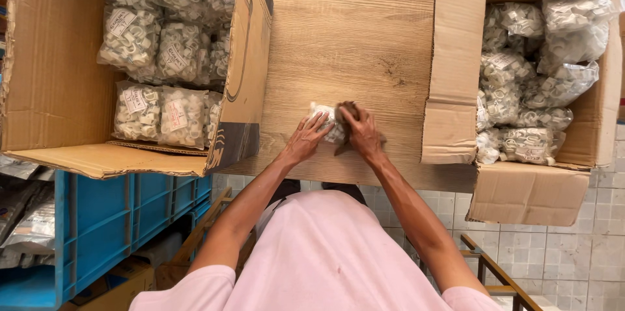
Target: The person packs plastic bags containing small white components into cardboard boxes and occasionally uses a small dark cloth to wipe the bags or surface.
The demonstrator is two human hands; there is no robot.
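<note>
I'm pinning a small bag [329, 123] of white clips on the tabletop [351, 44]: left hand [306, 138] spread on it, right hand [361, 132] clamped; light, soft, slippery, best gripped at its neck.

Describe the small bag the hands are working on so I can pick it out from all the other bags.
On the wooden table, between the two cardboard boxes, the left hand and right hand meet near the front edge. The small clear bag of white pieces lies under their fingers. It is the only bag lying on the bare wood; all the others sit inside boxes.
</note>
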